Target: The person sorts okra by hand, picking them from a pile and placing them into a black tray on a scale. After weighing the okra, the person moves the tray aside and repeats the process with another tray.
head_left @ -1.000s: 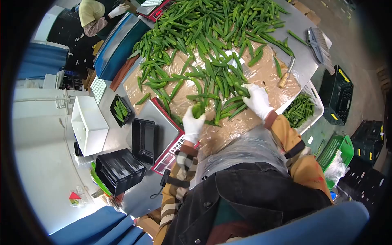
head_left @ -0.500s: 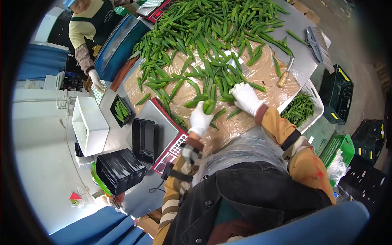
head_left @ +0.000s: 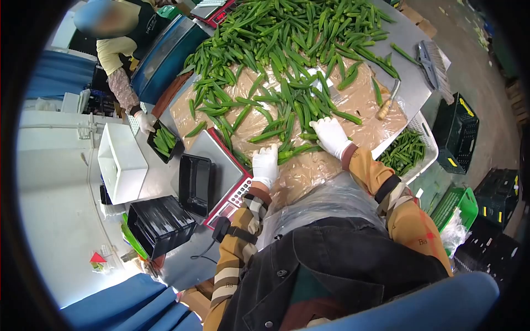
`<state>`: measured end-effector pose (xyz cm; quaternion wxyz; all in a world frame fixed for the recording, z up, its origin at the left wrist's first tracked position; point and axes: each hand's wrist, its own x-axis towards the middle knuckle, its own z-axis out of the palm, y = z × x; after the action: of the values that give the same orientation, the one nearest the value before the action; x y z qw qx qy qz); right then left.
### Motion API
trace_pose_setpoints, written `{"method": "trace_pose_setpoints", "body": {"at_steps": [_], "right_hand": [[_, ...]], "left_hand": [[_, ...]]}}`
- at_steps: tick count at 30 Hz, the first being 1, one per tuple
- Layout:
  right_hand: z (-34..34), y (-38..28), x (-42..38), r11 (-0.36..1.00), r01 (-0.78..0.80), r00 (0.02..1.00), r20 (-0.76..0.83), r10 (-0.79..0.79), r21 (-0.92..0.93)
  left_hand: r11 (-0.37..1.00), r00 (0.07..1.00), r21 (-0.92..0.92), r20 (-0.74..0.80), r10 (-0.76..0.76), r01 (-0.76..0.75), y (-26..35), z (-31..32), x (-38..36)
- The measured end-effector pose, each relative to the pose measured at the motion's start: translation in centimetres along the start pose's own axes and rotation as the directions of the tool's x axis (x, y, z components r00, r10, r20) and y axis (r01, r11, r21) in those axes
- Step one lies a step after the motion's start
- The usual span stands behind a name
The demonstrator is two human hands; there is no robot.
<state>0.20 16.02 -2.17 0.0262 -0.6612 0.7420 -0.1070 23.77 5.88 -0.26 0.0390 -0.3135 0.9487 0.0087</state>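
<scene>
Both my hands wear white gloves and work at the near edge of a heap of green okra [head_left: 287, 49]. My left hand [head_left: 265, 165] has its fingers curled round, with okra pods [head_left: 292, 153] sticking out on its right side. A little farther right, my right hand [head_left: 331, 136] is closed with its knuckles up, its fingertips beside okra pods at the near side of the heap. What lies under those fingers is hidden. Brown plastic-covered cardboard [head_left: 309, 171] lies beneath the pods. On the red-rimmed scale [head_left: 226, 171], left of my left hand, sits a black tray [head_left: 194, 185].
A co-worker's gloved hand [head_left: 145, 122] touches a black tray of okra [head_left: 164, 142]. Stacked black trays [head_left: 161, 227] and a white bin [head_left: 122, 165] stand at left. At right are a wood-handled hook tool [head_left: 385, 109], a brush [head_left: 433, 66] and a white basket [head_left: 428, 140] with okra.
My left hand has moved slightly down, and the pods at it, upright before, now lie sideways. My right hand has barely moved. The co-worker's hand has reached the filled tray.
</scene>
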Motion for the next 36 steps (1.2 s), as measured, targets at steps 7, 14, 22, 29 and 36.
{"method": "trace_pose_setpoints", "body": {"at_steps": [7, 14, 22, 29, 36], "right_hand": [[-4.4, -0.5, -1.8, 0.992, 0.061, 0.995, 0.074, -0.070, 0.114], [0.5, -0.9, -3.5, 0.994, -0.055, 0.982, 0.185, 0.037, 0.095], [-6.3, -7.8, -2.5, -0.589, -0.579, 0.724, 0.688, -0.052, 0.564], [-6.5, -10.0, -1.5, -0.782, -0.515, 0.761, 0.607, -0.230, 0.350], [-7.9, -19.7, 2.8, -0.705, -0.538, 0.790, 0.568, -0.231, 0.462]], "left_hand": [[0.664, 0.952, -0.688, 0.151, -0.265, 0.294, -0.4, -6.2, -2.9], [-0.463, 0.832, -0.751, 0.553, -0.051, 0.471, 0.6, -4.1, -5.5], [-0.581, 0.887, -0.755, 0.447, -0.113, 0.306, 4.4, -8.0, -5.4], [-0.851, 0.942, -0.460, 0.316, 0.109, 0.253, 2.8, -9.8, -6.7], [-0.142, 0.927, -0.974, 0.213, -0.310, 0.176, -3.2, -12.8, -10.8]]}}
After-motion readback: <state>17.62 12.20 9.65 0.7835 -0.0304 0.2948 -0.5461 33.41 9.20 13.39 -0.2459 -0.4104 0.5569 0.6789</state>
